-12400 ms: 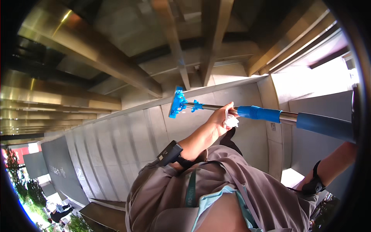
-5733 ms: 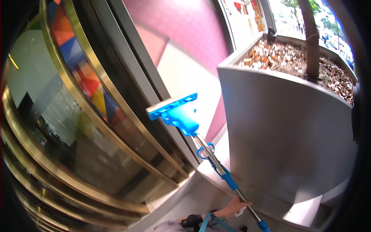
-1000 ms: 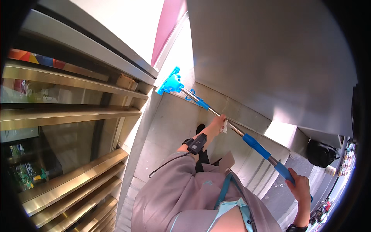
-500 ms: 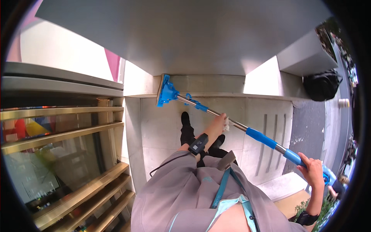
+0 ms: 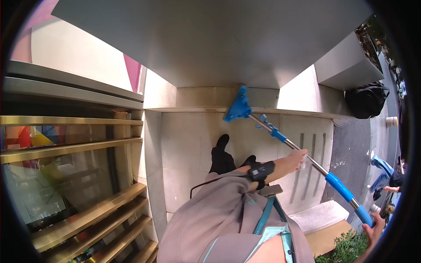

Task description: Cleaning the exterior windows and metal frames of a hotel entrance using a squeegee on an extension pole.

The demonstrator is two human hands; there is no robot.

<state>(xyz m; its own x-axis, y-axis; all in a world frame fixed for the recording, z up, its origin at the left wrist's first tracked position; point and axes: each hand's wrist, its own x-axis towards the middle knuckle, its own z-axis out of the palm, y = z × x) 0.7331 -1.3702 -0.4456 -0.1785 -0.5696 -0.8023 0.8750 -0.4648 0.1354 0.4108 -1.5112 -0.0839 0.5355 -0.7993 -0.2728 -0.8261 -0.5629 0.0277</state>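
Note:
A long telescopic cleaning pole point(image 5: 318, 166) slants from upper middle to lower right, metal with blue grips. Its blue triangular head point(image 5: 239, 106) is at the low stone ledge, below the grey panel's edge; I cannot tell whether it touches. My left hand point(image 5: 297, 160) is closed around the metal shaft, with something whitish and crumpled at its fingers. Around the blue end grip at the lower right, my right hand point(image 5: 374, 227) is wrapped. A black device is strapped to my left wrist point(image 5: 262, 171).
Overhead spans a large grey panel point(image 5: 219, 44). Brass rails point(image 5: 74, 149) cross the glass on the left. A black bag point(image 5: 367, 100) sits on the ledge at right. Below it are a stone block point(image 5: 319, 215) and green plants point(image 5: 351, 247). Another person point(image 5: 386, 177) is at the far right.
The pole's blue head has swept right along the ledge. Both my hands have shifted right with the pole, the right one also lower, and my left arm reaches further across my body.

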